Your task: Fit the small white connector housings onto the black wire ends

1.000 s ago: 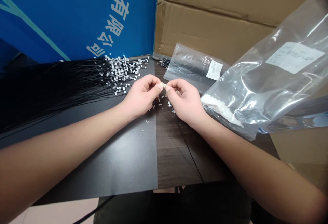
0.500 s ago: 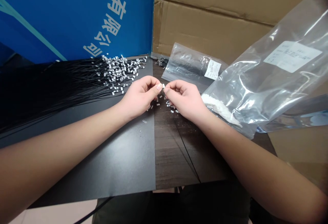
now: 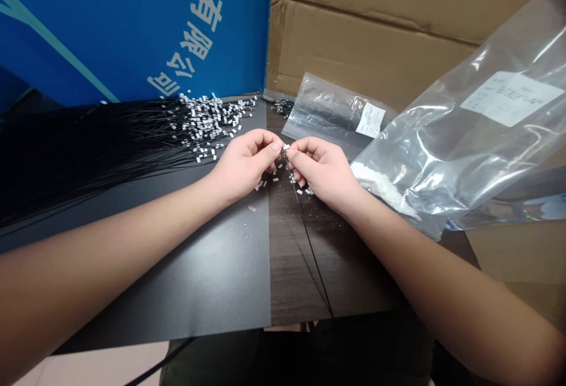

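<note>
My left hand (image 3: 243, 165) and my right hand (image 3: 322, 171) meet fingertip to fingertip over the dark table (image 3: 292, 268). Between them is a tiny white connector (image 3: 285, 147), pinched by both. From my right hand a thin black wire (image 3: 309, 244) runs down toward the table's near edge. Under the hands lie a few loose white connectors (image 3: 274, 180). To the left is a big spread of black wires with white connector ends (image 3: 203, 124).
A black sheet (image 3: 186, 268) covers the left of the table. A large clear plastic bag (image 3: 469, 132) with white pieces lies at right, a smaller clear bag (image 3: 336, 115) behind the hands. Blue board (image 3: 132, 26) and cardboard box (image 3: 375, 38) stand at the back.
The hands stay pinched together and barely move. The black wire under my right hand has swung a little to the left.
</note>
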